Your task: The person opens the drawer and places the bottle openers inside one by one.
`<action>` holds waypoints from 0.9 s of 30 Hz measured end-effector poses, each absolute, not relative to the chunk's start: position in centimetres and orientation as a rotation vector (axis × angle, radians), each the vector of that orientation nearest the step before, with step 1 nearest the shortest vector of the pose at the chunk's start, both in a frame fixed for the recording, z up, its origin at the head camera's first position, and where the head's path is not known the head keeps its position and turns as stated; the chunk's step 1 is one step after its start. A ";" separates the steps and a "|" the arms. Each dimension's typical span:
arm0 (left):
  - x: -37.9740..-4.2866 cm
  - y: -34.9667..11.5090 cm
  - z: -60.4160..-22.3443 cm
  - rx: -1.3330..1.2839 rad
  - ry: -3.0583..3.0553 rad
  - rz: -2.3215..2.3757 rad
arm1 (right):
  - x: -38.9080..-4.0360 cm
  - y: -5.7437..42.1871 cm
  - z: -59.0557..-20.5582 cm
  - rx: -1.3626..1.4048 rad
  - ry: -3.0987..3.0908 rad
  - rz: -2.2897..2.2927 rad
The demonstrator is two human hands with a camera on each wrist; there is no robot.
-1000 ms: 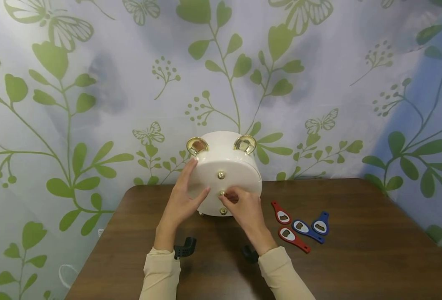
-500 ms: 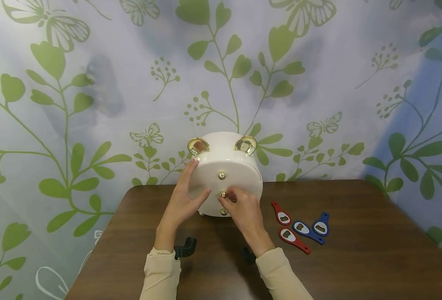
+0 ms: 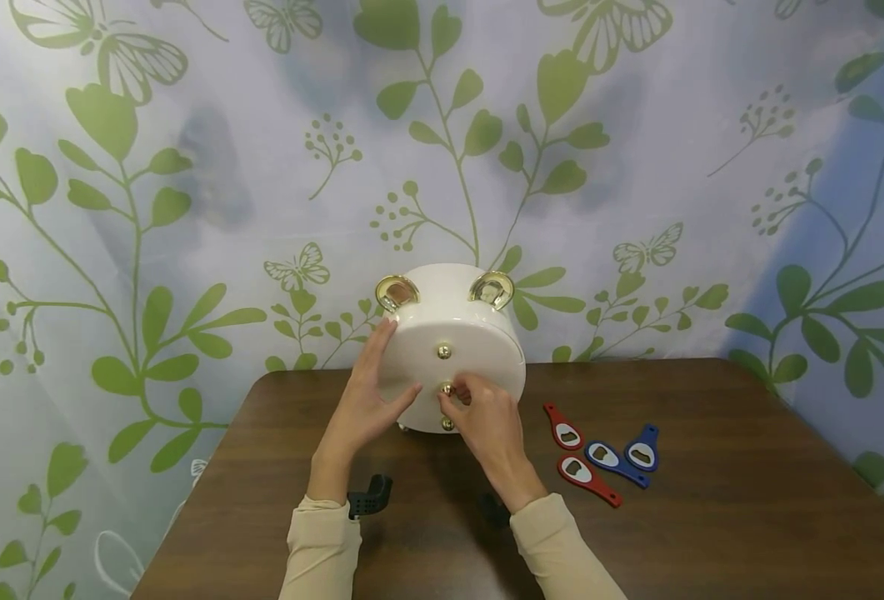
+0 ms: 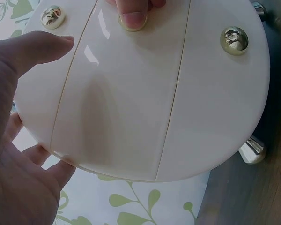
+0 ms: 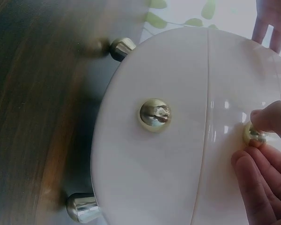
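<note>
On the brown table, the glossy white cabinet looks stiff, slick and perhaps light, so its middle knob, pinched by the right hand while the left hand lies spread against the cabinet, seems the best hold.

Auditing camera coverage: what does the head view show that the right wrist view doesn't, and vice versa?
Head only: two red bottle openers, two blue bottle openers, two gold ear-shaped pieces and the top gold knob.

Right wrist only: a panel seam and the right-hand metal foot; the head view makes out neither.

Both: the round white case, middle knob pinched by the right hand, bottom knob, part of the left hand, wooden table and leaf-patterned backdrop.
</note>
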State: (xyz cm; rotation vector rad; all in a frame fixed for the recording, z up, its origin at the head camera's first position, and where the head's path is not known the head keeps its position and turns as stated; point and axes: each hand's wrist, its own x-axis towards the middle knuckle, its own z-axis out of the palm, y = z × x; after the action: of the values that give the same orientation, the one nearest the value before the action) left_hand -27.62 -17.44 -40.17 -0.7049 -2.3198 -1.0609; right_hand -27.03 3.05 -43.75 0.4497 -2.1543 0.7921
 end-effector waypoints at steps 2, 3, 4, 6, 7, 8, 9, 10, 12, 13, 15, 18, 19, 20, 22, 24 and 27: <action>-27.6 -17.5 -40.2 -0.706 -2.321 -1.056 | -27.0 3.0 -43.8 0.452 -2.152 0.791; -27.6 -17.5 -40.1 -0.707 -2.321 -1.054 | -27.0 3.0 -43.8 0.454 -2.153 0.789; -27.5 -17.5 -40.1 -0.708 -2.321 -1.051 | -26.9 3.0 -43.8 0.455 -2.152 0.787; -27.5 -17.5 -40.1 -0.713 -2.314 -1.043 | -26.9 3.0 -43.8 0.457 -2.151 0.781; -27.5 -17.5 -40.1 -0.717 -2.309 -1.039 | -26.9 3.0 -43.8 0.459 -2.152 0.778; -27.5 -17.5 -40.1 -0.720 -2.306 -1.034 | -26.8 3.0 -43.8 0.461 -2.150 0.776; -27.5 -17.5 -40.1 -0.721 -2.304 -1.029 | -26.8 3.1 -43.8 0.463 -2.149 0.772; -27.5 -17.5 -40.1 -0.721 -2.303 -1.025 | -26.7 3.1 -43.8 0.465 -2.147 0.768; -27.4 -17.5 -40.1 -0.720 -2.301 -1.023 | -26.6 3.1 -43.8 0.473 -2.142 0.761; -27.4 -17.4 -40.0 -0.719 -2.302 -1.026 | -26.6 3.1 -43.8 0.476 -2.138 0.760; -27.4 -17.4 -40.0 -0.718 -2.303 -1.032 | -26.4 3.1 -43.9 0.482 -2.132 0.756; -27.3 -17.4 -39.9 -0.720 -2.301 -1.040 | -26.3 3.2 -43.9 0.492 -2.121 0.752; -27.2 -17.4 -39.9 -0.721 -2.302 -1.040 | -26.2 3.2 -43.9 0.494 -2.118 0.751; -27.2 -17.4 -39.9 -0.720 -2.305 -1.041 | -26.1 3.2 -43.9 0.497 -2.116 0.751; -27.2 -17.4 -39.9 -0.715 -2.314 -1.038 | -26.0 3.3 -43.9 0.504 -2.114 0.752; -27.2 -17.5 -39.9 -0.710 -2.323 -1.037 | -25.9 3.4 -43.9 0.509 -2.117 0.750; -27.1 -17.5 -39.7 -0.713 -2.322 -1.031 | -25.8 3.4 -44.0 0.521 -2.116 0.744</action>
State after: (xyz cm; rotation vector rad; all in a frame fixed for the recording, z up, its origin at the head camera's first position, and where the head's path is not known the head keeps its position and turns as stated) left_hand -27.06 -17.49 -39.75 -0.7133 -2.3224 -1.0312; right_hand -25.77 3.40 -44.05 0.5212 -2.1158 0.7440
